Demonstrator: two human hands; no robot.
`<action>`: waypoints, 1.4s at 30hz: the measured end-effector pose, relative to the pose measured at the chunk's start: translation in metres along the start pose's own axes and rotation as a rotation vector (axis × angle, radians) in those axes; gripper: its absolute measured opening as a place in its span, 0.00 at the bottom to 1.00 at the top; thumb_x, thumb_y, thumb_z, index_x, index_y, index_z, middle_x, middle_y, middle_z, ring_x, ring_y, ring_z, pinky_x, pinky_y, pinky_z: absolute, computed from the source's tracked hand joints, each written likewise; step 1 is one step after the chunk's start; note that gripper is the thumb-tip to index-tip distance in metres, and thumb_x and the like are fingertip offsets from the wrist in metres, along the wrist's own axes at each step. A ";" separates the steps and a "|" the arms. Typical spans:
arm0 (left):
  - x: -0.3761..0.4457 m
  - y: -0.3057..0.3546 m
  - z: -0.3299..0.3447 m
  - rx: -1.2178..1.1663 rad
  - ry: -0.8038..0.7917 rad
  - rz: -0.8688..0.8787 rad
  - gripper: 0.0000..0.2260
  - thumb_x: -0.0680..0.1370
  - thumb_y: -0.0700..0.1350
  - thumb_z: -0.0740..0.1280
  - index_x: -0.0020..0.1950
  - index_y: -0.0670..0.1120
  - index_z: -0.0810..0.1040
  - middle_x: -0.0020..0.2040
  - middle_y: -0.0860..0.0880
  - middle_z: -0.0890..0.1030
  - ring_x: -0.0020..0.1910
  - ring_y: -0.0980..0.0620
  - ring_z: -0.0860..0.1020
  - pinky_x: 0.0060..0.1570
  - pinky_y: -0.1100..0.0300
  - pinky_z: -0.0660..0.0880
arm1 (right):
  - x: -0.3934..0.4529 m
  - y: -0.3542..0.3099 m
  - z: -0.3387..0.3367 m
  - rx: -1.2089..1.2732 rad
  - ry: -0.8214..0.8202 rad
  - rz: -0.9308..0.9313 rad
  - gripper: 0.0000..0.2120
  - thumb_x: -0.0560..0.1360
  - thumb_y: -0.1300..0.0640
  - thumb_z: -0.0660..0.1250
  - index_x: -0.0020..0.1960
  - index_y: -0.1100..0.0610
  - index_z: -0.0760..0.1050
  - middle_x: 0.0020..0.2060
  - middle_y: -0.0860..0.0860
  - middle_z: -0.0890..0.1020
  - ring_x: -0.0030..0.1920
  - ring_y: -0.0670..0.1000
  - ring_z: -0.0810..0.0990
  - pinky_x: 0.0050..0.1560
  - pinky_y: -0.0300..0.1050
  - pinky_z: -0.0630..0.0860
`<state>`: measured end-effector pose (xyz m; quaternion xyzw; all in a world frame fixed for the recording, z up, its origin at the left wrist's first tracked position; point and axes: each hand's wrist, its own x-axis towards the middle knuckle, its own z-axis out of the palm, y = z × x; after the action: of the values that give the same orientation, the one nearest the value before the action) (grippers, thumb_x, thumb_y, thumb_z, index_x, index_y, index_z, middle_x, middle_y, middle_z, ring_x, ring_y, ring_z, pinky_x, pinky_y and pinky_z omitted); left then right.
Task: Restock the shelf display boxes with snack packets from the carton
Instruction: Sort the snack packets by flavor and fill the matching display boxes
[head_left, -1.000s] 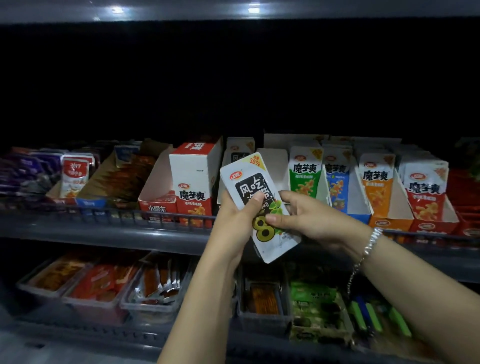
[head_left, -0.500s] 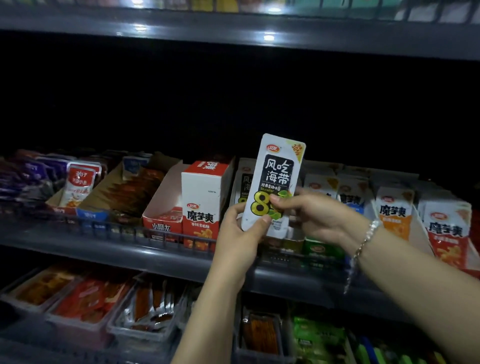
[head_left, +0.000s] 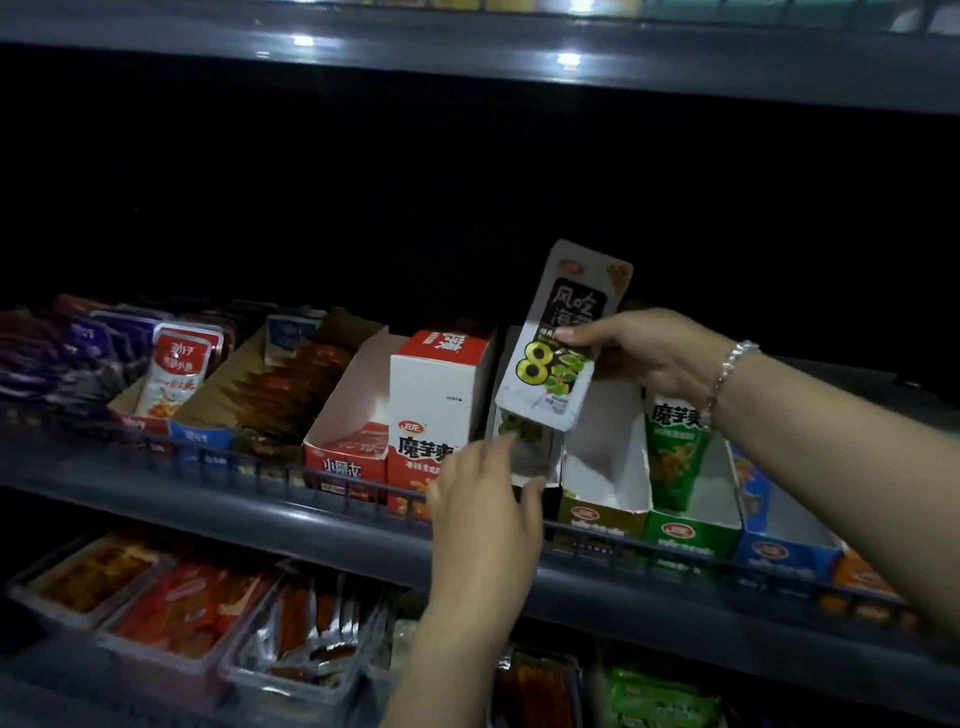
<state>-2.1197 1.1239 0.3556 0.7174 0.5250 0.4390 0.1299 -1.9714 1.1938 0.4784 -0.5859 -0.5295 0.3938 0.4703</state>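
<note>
**Seaweed packet poised over its display box**

The right hand (head_left: 657, 353) pinches the white-and-black snack packet (head_left: 558, 343) at mid-height, thumb across the front, fingers curled behind, and holds it nearly upright, tipped a little to the right. Its lower edge hangs just above the narrow display box (head_left: 535, 452) on the middle shelf (head_left: 208, 499). Below, the left hand (head_left: 483, 499) reaches toward that box's front with fingers extended and loose, holding nothing; motion blur hides whether the fingertips touch the cardboard. Left of the box stands a tall red-and-white carton (head_left: 434, 410); to the right sits an open white box (head_left: 605, 467) and a green packet (head_left: 675, 447) standing upright.
</note>
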 end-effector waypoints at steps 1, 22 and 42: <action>-0.003 -0.002 0.002 0.097 -0.033 0.038 0.19 0.81 0.53 0.59 0.72 0.54 0.66 0.69 0.58 0.67 0.69 0.60 0.59 0.69 0.60 0.52 | 0.004 0.002 0.002 -0.009 0.032 -0.006 0.07 0.69 0.65 0.73 0.44 0.60 0.76 0.40 0.54 0.82 0.41 0.52 0.81 0.43 0.42 0.79; -0.014 -0.012 0.007 0.377 -0.292 0.146 0.31 0.81 0.46 0.58 0.78 0.57 0.42 0.79 0.53 0.41 0.77 0.54 0.38 0.70 0.48 0.33 | 0.037 0.068 0.032 -0.639 0.234 -0.076 0.21 0.67 0.47 0.75 0.50 0.60 0.74 0.46 0.56 0.80 0.46 0.54 0.80 0.49 0.50 0.79; -0.015 -0.015 0.011 0.401 -0.281 0.161 0.33 0.81 0.45 0.58 0.78 0.56 0.39 0.78 0.52 0.35 0.75 0.54 0.33 0.70 0.47 0.31 | 0.025 0.064 0.023 -0.830 0.347 -0.293 0.18 0.74 0.50 0.69 0.55 0.63 0.76 0.39 0.59 0.80 0.39 0.58 0.79 0.44 0.50 0.78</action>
<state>-2.1217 1.1198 0.3323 0.8222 0.5197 0.2313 0.0215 -1.9740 1.2214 0.4116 -0.7007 -0.6328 -0.0252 0.3287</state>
